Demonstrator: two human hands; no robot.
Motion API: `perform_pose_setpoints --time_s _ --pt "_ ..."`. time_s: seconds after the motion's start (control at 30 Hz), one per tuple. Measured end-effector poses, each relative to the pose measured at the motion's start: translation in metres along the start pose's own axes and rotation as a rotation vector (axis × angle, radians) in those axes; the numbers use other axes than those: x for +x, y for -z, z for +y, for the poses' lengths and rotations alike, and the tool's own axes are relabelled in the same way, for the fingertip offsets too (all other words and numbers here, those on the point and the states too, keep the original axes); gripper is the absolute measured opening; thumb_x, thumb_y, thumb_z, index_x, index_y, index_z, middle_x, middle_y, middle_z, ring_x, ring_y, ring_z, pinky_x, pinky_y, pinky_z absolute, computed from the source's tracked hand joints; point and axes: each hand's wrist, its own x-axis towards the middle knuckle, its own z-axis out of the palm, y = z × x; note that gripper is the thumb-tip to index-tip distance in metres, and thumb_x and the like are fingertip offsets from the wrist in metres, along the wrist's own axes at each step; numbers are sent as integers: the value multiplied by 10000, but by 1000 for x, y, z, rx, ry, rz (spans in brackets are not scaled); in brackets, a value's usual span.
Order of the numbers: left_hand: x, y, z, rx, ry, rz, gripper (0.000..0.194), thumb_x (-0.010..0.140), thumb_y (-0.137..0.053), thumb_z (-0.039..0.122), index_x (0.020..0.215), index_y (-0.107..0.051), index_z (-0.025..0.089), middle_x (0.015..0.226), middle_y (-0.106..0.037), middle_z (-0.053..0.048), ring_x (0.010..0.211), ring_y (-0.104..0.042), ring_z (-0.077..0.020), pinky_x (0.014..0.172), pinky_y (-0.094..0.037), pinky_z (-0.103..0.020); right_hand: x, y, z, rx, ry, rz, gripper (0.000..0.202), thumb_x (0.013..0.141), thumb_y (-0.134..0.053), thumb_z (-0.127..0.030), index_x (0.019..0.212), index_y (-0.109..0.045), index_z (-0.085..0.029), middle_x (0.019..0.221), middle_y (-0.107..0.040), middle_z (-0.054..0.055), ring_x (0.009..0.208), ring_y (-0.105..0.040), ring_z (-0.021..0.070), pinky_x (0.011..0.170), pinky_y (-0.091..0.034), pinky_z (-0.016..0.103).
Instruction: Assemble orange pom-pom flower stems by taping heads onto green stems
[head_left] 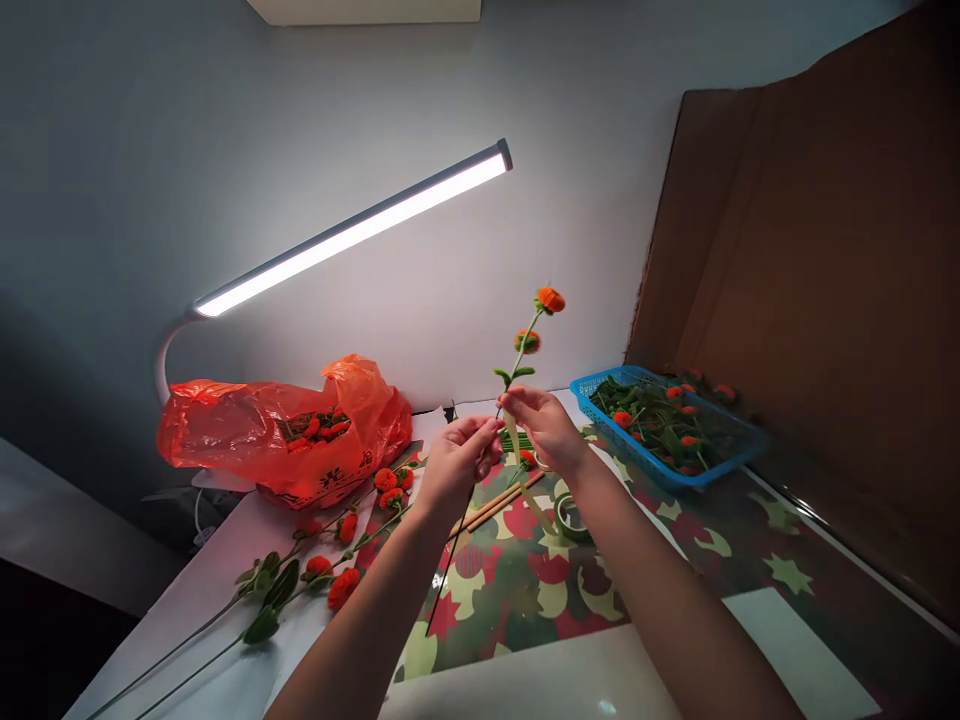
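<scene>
On the white desk lie a camouflage-patterned sheet, long-stemmed orange flowers by the left edge, and a red plastic bag near the far-left corner.

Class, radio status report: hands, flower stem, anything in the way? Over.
Left hand pinching flower stem. Right hand pinching pale tape strip at stem. Nothing visibly in the way.

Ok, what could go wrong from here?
1. The pale strip hanging from the right hand might snag on the wooden sticks beneath it.
2. The tape roll sits close to the right forearm in view, so it could get knocked.
3. The stem runs long below the left hand; its lower end might catch.
</scene>
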Motion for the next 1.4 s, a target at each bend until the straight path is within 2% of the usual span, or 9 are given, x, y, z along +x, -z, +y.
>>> perform_pose_setpoints --time_s 0.13,0.23,0.37,0.5,0.7,0.83,1.1,1.3,1.4 --pt "1 6 -1 -386 253 -297 165 733 -663 265 742 -580 122 477 -386 97 272 -153 39 258 -111 -84 -1 9 -2 30 12 -176 307 623 -754 -445 708 -630 -177 691 -571 -10 659 -514 117 691 -414 277" --pt "2 7 -5 -389 278 -373 174 763 -639 295 760 -577 132 471 -374 101 259 -178 34 254 -152 -82 -3 13 -8 -30 13 -222 287 633 -750 -428 696 -636 -172 675 -565 -17 631 -511 109 673 -411 274" --pt "1 2 -7 72 18 -112 259 725 -683 361 829 -615 134 569 -566 28 378 -490 -48 343 -379 -142 -2 14 -13 -143 42 -66 259 611 -766 -384 676 -643 -166 650 -580 -21 634 -506 109 663 -401 265" --pt "-3 -3 -5 377 -252 159 219 736 -673 340 748 -639 124 568 -595 9 427 -533 -64 402 -412 -158 1 13 -11 -150 5 15 274 560 -795 -355 633 -624 -153 625 -575 -25 636 -504 108 670 -404 262" --pt "-2 -1 -2 -252 181 -184 227 686 -712 320 715 -604 123 458 -440 86 279 -261 27 278 -199 -93 -2 13 -11 -35 52 -174 200 641 -760 -342 742 -682 -187 730 -638 -6 722 -553 114 740 -424 263" --pt "0 1 -11 -421 264 -294 245 667 -722 337 717 -582 142 447 -377 110 268 -194 31 266 -176 -85 -5 11 -16 -97 43 -264 193 697 -719 -351 801 -693 -190 700 -624 -10 673 -553 110 710 -436 271" --pt "1 -1 -11 339 -203 184 237 714 -686 355 703 -625 126 553 -579 11 434 -505 -65 394 -393 -159 1 12 -12 -163 -12 9 310 536 -798 -397 663 -668 -146 645 -604 -14 645 -517 109 674 -418 263" --pt "0 -3 -9 -369 248 -102 163 786 -620 254 708 -581 117 466 -412 85 282 -218 28 267 -176 -75 -1 11 -5 -75 4 -122 286 631 -739 -445 670 -660 -173 701 -617 3 711 -543 125 721 -423 272" --pt "-2 -5 -13 -451 280 -174 188 781 -628 300 711 -581 131 459 -389 89 292 -279 14 276 -238 -70 -3 10 -10 -67 0 -181 284 636 -735 -445 692 -660 -177 695 -609 -1 686 -539 122 693 -421 271"
